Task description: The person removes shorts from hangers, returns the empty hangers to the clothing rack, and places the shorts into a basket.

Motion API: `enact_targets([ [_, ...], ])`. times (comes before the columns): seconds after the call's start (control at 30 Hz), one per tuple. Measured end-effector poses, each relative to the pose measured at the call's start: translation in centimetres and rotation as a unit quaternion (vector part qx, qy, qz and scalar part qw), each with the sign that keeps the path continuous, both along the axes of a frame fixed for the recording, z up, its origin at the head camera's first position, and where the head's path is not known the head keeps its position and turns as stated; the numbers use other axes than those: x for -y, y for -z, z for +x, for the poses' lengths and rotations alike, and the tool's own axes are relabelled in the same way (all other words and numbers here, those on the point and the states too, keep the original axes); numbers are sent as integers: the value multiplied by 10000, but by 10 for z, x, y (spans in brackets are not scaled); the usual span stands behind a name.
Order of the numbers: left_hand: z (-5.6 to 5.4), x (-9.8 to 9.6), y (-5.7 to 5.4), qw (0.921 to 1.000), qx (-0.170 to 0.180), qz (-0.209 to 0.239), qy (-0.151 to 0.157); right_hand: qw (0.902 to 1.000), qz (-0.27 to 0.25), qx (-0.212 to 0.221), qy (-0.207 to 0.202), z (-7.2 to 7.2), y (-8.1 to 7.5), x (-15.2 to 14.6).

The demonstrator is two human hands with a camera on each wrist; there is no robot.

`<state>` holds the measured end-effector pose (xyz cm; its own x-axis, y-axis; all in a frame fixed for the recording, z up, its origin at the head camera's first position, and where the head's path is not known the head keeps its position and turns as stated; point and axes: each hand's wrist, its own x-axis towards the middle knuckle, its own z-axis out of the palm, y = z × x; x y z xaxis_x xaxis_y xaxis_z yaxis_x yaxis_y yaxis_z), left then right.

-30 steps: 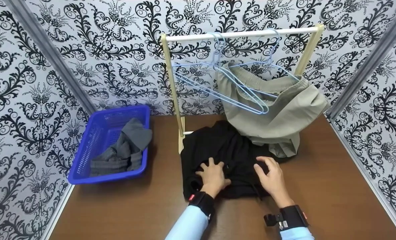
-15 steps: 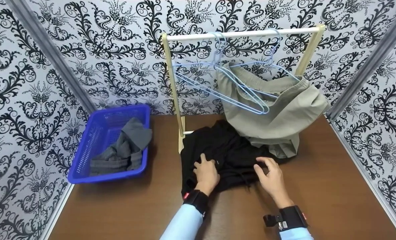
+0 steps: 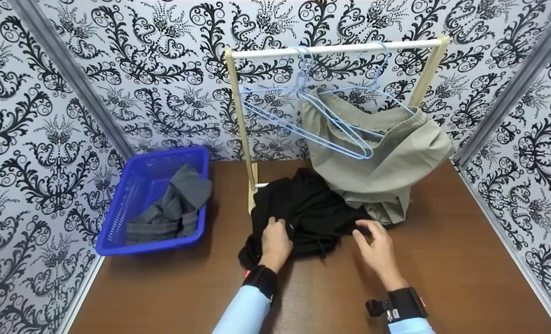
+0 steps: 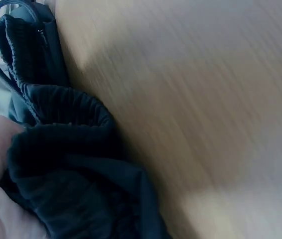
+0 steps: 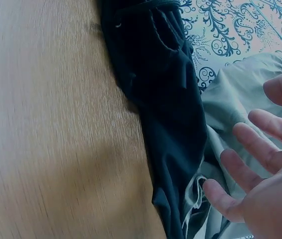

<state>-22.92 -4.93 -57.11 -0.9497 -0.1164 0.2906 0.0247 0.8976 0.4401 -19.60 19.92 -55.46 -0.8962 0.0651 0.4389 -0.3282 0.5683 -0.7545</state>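
Black drawstring pants [image 3: 319, 208] lie bunched on the table under the rack. My left hand [image 3: 276, 241] grips their near left part, its fingers curled into the cloth. In the left wrist view, the gathered elastic waistband [image 4: 66, 104] folds right beside the thumb, and a cord loops at the top left. My right hand [image 3: 376, 248] hovers at the right end of the pants with its fingers loosely bent and apart, holding nothing. Its spread fingers show in the right wrist view, in front of beige pants [image 5: 245, 82].
A wooden rack [image 3: 238, 111] with a white rail stands at the back. The beige pants hang there on a blue hanger, beside more blue hangers [image 3: 303, 132]. At left, a blue basket [image 3: 113, 222] holds a grey garment [image 3: 182, 195]. Patterned walls enclose the table.
My left hand has moved left and toward me, its spread fingers now curled into the cloth. The black pants have been dragged left and bunched up. My right hand stays nearly still.
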Motion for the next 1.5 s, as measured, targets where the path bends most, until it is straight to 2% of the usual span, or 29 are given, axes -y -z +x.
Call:
enact_targets([
  [0.33, 1, 17, 2, 9966, -138, 759, 287, 9999, -29, -163, 46, -2, 1, 0],
  [0.57, 1, 21, -3, 9947, 225, 886, 474, 9997, -42, -252, -4, -3, 3, -1],
  [0.67, 2, 23, -4, 9939, 233, 927, 558, 9996, -23, -296, -8, -3, 2, -1],
  [0.77, 3, 25, -4, 9939, -17, 908, 618, 9995, -22, -300, -6, -2, 2, -1],
  [0.9, 3, 27, -5, 9921, -632, 854, 671, 9997, -48, -233, -26, -1, 1, -2],
  [1.1, 3, 32, -12, 9856, -1184, 1069, 553, 9998, -58, -175, -62, -1, 2, -1],
  [1.33, 2, 40, -26, 9740, -1755, 1332, 527, 10000, -19, -27, 3, -2, 4, 2],
  [1.5, 2, 49, -39, 9627, -2127, 1600, 495, 9999, -8, -70, -128, -2, 7, 7],
])
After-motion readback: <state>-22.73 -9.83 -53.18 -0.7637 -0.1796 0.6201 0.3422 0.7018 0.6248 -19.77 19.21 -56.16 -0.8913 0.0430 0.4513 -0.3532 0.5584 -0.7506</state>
